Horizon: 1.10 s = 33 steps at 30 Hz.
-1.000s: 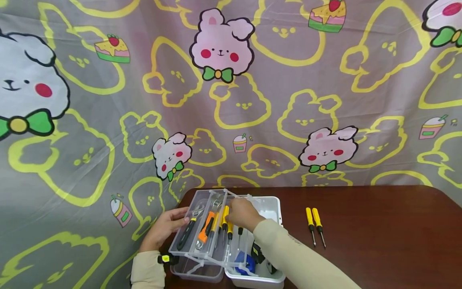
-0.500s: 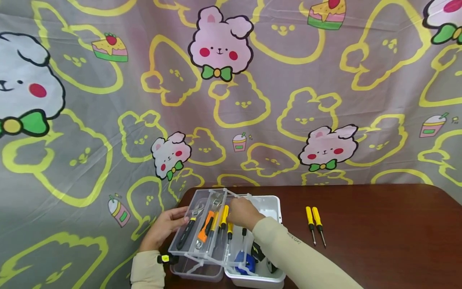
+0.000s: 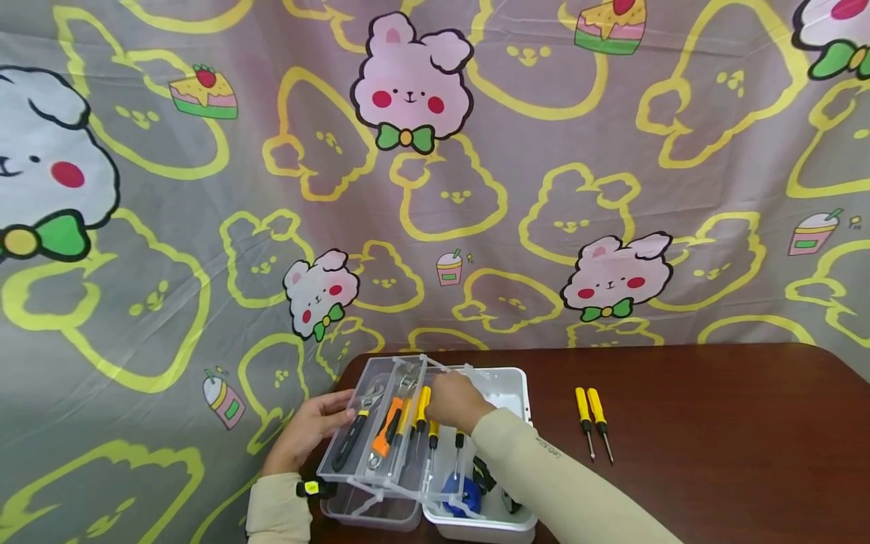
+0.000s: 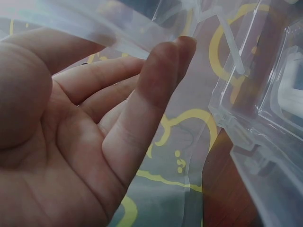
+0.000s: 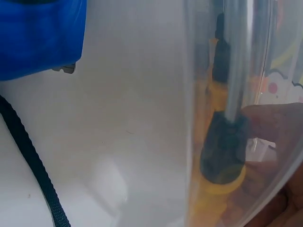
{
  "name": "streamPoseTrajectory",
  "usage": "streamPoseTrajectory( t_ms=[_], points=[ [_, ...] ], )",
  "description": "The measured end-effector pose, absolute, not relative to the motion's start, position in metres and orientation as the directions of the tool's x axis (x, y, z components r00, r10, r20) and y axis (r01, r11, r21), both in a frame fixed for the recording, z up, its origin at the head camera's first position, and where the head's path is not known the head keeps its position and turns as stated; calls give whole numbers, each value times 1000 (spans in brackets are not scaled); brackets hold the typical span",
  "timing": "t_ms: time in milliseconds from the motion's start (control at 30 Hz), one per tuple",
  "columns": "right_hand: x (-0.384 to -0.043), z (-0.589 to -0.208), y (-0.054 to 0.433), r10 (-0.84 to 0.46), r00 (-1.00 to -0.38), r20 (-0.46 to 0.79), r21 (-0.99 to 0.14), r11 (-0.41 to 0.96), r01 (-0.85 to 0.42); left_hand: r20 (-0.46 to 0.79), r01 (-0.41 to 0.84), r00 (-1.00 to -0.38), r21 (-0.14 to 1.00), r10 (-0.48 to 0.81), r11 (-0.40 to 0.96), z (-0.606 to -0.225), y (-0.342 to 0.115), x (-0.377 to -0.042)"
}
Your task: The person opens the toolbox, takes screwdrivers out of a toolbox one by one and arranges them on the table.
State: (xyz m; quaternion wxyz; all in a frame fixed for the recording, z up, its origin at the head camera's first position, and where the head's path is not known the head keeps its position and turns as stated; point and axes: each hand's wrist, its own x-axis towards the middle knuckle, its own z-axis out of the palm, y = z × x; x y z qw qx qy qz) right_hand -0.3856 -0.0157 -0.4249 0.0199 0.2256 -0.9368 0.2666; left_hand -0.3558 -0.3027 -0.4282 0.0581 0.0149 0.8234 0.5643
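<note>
My left hand (image 3: pixel 309 427) grips the left edge of a clear tray (image 3: pixel 340 476), whose plastic crosses between thumb and fingers in the left wrist view. Over the tray's right side, my right hand (image 3: pixel 457 400) holds a yellow-and-black screwdriver (image 3: pixel 459 440), its shaft toward me; part of its handle is hidden by the hand. Through the clear plastic, the right wrist view shows fingers beside a screwdriver's black collar (image 5: pixel 223 153). Other yellow screwdrivers (image 3: pixel 433 429), an orange utility knife (image 3: pixel 387 432) and a black-handled adjustable wrench (image 3: pixel 352 438) lie in the tray's compartments.
Beneath the tray stands a white toolbox (image 3: pixel 516 378), holding a blue tape measure (image 3: pixel 464 496) and a dark strap (image 5: pixel 28 156). Its clear lid (image 3: pixel 377 517) lies folded out left. Two yellow screwdrivers (image 3: pixel 590 412) lie on the brown table (image 3: pixel 714 438). A patterned cloth (image 3: pixel 510 227) hangs behind.
The screwdriver under my right hand has shifted slightly right, and a little yellow handle now shows above its black collar. My left hand keeps its place on the tray.
</note>
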Motion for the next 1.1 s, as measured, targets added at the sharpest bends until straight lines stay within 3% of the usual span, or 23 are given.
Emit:
streamPoseTrajectory(
  t_ms=[567,1100],
  points=[
    [-380,-417,-11,-319,-940,118,-605,728,-323,-79,-39,-992,931,94,364,-426,-302,-354],
    [-386,-417,-3,-307,-928,210,-622,690,-369,-81,-50,-994,932,73,359,-427,-301,-355]
  ],
)
